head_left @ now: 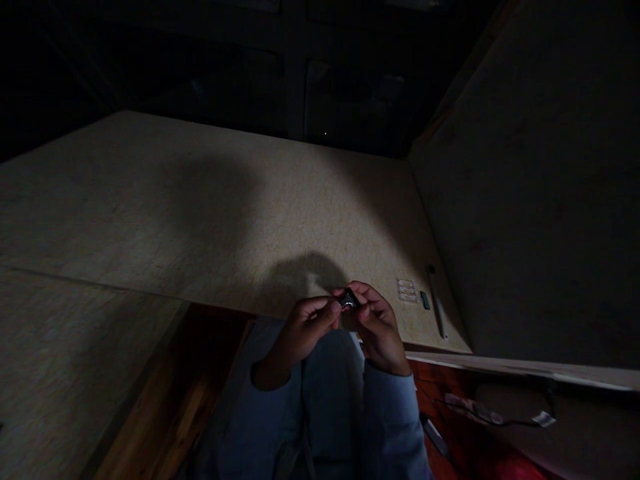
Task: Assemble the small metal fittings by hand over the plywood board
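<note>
Both hands meet over the near edge of the pale table, around a small dark object (pixel 349 299) with a shiny lower rim; its exact kind is too dim to make out. My left hand (pixel 313 327) pinches its left side between thumb and fingers. On the right side, my right hand (pixel 379 325) grips it with the thumb below and the fingers curled behind. To the right of the hands lie a clear pack of several small pieces (pixel 407 291), a small dark green block (pixel 425 300) and a long thin stick (pixel 438 303) with a dark top end.
The pale table (pixel 290 207) spreads ahead, with a second slab (pixel 75 347) at the left. A tall grey panel (pixel 540 187) rises along the right. Below the right table edge lie a dark cable (pixel 500 423) and a grey seat-like surface (pixel 580 427). The room is dim.
</note>
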Demonstrator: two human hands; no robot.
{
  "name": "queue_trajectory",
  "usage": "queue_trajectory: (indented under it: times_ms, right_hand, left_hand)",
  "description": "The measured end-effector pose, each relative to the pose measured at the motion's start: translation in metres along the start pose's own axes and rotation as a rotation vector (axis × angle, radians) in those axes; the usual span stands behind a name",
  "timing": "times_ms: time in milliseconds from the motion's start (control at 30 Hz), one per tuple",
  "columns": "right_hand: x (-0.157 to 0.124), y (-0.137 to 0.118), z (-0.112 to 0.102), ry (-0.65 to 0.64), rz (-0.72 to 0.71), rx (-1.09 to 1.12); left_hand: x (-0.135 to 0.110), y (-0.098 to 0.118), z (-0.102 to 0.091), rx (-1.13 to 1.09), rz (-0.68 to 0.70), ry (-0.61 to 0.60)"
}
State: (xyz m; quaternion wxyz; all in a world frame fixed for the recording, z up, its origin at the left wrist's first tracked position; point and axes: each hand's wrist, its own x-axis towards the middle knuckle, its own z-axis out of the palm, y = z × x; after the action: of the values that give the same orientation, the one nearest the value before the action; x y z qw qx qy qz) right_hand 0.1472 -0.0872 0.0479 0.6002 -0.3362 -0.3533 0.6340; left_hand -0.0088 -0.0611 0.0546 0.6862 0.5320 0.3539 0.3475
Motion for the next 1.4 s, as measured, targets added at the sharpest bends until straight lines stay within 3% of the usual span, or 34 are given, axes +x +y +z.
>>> queue_trajectory:
  times_ms: [267,667,833,1133,1300,1400]
  right_hand:
    - [0.000,0.002,-0.001,0.010,-0.068,0.005]
    - [0.002,0.002,-0.001,0.038,-0.054,0.035]
    - [0.002,-0.002,-0.008,0.142,-0.074,0.040]
    - [-0.001,-0.010,-0.015,0.343,-0.091,0.008]
    - [-0.004,-0.021,-0.022,0.572,-0.203,-0.154]
    - [-0.010,-0.031,-0.022,0.718,-0.322,-0.278]
  left_hand:
    - [0.002,-0.001,0.004,-0.039,0.019,-0.004]
    - [0.003,0.004,0.008,-0.118,-0.018,-0.030]
    - [0.005,0.007,0.011,-0.114,-0.013,-0.107]
    - [0.017,0.004,0.027,0.002,-0.022,-0.003]
    - [0.042,0.006,0.042,0.064,-0.005,0.056]
    - [0.068,0.003,0.056,0.242,0.045,0.112]
